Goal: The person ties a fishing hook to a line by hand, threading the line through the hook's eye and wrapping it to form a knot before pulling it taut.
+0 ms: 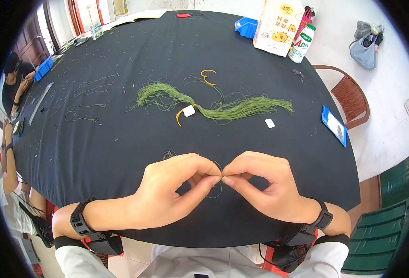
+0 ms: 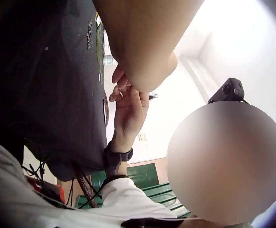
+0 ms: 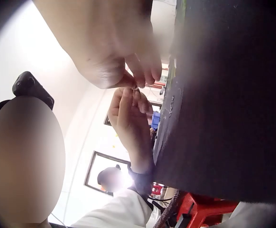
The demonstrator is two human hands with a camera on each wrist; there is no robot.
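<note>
Over the near part of the black-covered table, my left hand [image 1: 172,187] and right hand [image 1: 271,187] meet fingertip to fingertip. Thumb and forefinger of each pinch a thin greenish thread [image 1: 220,190], and a small loop of it bows out above and below the fingertips. The exact spot where the thread is held is hidden between the fingers. Beyond the hands lies a long bundle of green threads [image 1: 241,107], gathered at its middle. A small pile of dark wiry pieces [image 1: 169,154] sits just past the left hand.
Yellow curved pieces [image 1: 208,77] and white tags [image 1: 270,123] lie around the bundle. Loose thread lengths [image 1: 93,92] are spread to the left. A blue packet [image 1: 334,125] lies at the right edge; a bottle [image 1: 302,44] and tissue pack [image 1: 278,28] stand behind. Other people sit at left.
</note>
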